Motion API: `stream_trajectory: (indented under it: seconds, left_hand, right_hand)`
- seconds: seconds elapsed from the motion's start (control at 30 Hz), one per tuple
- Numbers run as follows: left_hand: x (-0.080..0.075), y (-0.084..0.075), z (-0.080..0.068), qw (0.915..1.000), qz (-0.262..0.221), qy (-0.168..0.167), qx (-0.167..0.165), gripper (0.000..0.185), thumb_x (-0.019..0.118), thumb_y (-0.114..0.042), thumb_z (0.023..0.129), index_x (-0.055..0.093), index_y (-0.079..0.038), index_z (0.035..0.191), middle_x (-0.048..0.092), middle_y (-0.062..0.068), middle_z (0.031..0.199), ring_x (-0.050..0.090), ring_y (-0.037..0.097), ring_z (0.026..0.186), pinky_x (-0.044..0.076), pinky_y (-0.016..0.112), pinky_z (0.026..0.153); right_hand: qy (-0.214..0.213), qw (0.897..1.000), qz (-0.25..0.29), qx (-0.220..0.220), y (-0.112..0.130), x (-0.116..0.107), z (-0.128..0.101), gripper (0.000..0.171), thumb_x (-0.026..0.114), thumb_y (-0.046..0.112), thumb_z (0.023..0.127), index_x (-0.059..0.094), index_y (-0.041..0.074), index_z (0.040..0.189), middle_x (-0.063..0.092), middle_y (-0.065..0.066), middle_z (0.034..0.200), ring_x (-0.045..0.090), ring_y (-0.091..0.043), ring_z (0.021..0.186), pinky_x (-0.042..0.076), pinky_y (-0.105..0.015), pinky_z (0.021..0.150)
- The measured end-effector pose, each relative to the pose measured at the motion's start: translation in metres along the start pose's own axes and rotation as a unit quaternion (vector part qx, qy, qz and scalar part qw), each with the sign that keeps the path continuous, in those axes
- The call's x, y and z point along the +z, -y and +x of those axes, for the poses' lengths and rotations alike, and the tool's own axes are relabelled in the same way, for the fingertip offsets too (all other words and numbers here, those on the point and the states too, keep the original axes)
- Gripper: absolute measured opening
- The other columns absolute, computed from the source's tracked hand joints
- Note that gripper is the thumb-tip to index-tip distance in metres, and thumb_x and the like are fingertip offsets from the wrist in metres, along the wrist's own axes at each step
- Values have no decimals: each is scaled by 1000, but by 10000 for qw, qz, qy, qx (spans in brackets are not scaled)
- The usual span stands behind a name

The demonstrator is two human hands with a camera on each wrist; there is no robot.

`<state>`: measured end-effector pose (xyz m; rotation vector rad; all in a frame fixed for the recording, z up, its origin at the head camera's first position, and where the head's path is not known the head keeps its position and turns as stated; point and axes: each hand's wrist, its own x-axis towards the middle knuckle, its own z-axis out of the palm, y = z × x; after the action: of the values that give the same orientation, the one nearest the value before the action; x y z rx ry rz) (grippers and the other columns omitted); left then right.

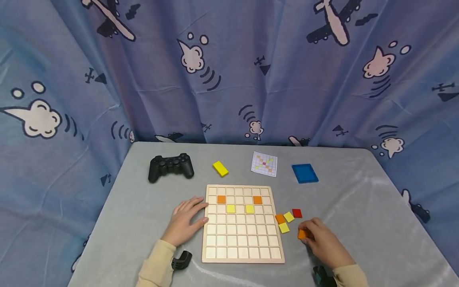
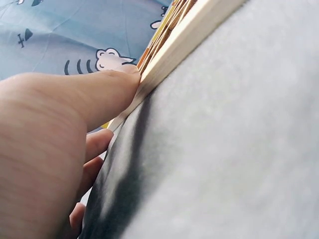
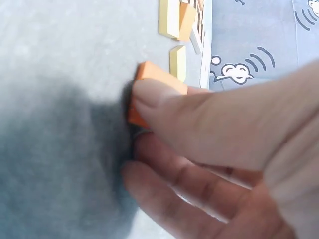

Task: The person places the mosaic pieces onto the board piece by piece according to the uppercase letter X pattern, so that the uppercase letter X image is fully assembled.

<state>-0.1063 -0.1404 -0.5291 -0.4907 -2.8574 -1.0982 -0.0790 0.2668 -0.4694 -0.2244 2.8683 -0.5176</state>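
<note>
A wooden grid board [image 1: 242,255] lies on the grey table, with two orange tiles [image 1: 221,199] and two yellow tiles [image 1: 230,208] set in its upper rows. My left hand [image 1: 186,221] lies flat beside the board's left edge [image 2: 174,47], thumb and fingertips touching it. My right hand [image 1: 320,239] pinches an orange tile [image 1: 302,234] [image 3: 149,74] between thumb and fingers, right of the board. Loose orange, yellow and red tiles [image 1: 288,217] lie just beyond it.
A black game controller [image 1: 170,166], a yellow block [image 1: 220,168], a pattern card [image 1: 264,164] and a blue tray [image 1: 305,173] lie along the far side of the table. A blue printed curtain [image 1: 229,71] hangs behind and at both sides.
</note>
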Motion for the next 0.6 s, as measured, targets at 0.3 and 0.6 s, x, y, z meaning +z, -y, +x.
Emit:
stream_trajectory:
  seconds: [0.3, 0.6]
  left_hand:
    - [-1, -1, 1, 10000, -21, 58, -46, 47, 65, -37, 90, 57, -23, 134, 46, 1, 146, 33, 24, 141, 15, 48, 117]
    - [-2, -2, 0, 10000, -61, 66, -30, 46, 65, -36, 91, 57, -22, 134, 46, 3, 146, 32, 25, 141, 14, 48, 117]
  right_hand:
    - [-295, 9980, -59, -552, 7, -12, 7, 18, 65, -2, 87, 65, 15, 92, 58, 5, 87, 54, -8, 75, 54, -28, 68]
    - [-841, 9847, -254, -1506, 46, -20, 28, 22, 63, -8, 86, 67, 12, 96, 61, 4, 91, 60, -8, 80, 56, -28, 71]
